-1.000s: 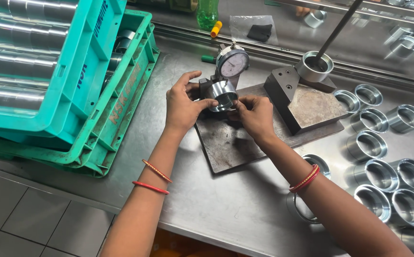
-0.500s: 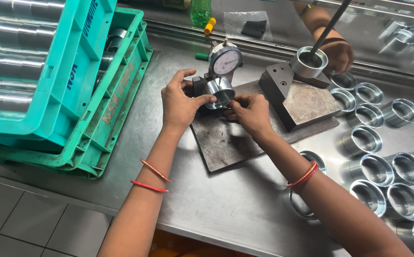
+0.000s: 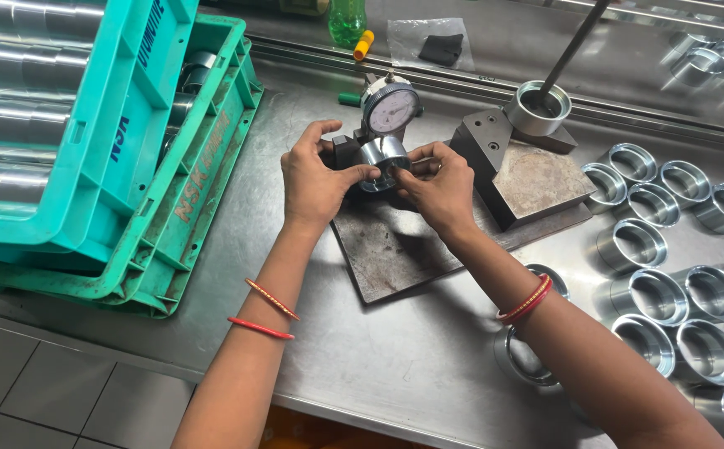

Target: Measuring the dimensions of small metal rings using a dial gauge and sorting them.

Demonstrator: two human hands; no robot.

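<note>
A shiny metal ring (image 3: 381,156) sits under a round dial gauge (image 3: 390,109) on a dark steel base plate (image 3: 395,249). My left hand (image 3: 316,176) grips the ring from the left, thumb and fingers on its rim. My right hand (image 3: 439,187) holds it from the right side. Both wrists wear red bangles. The gauge's white face stands upright just behind the ring.
Stacked teal crates (image 3: 87,141) with metal cylinders fill the left. Several finished metal rings (image 3: 678,274) lie on the right of the steel table. A grey angled block (image 3: 520,170) holds another ring (image 3: 536,106) with a rod in it. A green bottle (image 3: 347,21) stands at the back.
The view shifted slightly closer. Another person's hand that showed near the ring on the block half a second ago is gone. My hands stay on the ring under the gauge.
</note>
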